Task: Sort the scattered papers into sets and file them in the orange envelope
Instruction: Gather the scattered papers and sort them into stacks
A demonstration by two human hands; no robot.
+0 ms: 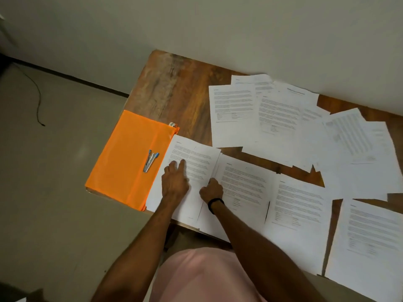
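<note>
The orange envelope lies flat at the table's left end, partly over the edge. Beside it sits a stack of printed papers. My left hand rests on that stack with its fingers stretched forward, pressing the top sheet. My right hand, with a black band at the wrist, pinches the stack's right edge with curled fingers. More printed sheets lie side by side along the near edge, and several overlapping sheets are scattered at the back by the wall.
A small silver and blue stapler lies on the envelope. The wooden table stands against a pale wall. A thin black cable trails on the floor to the left.
</note>
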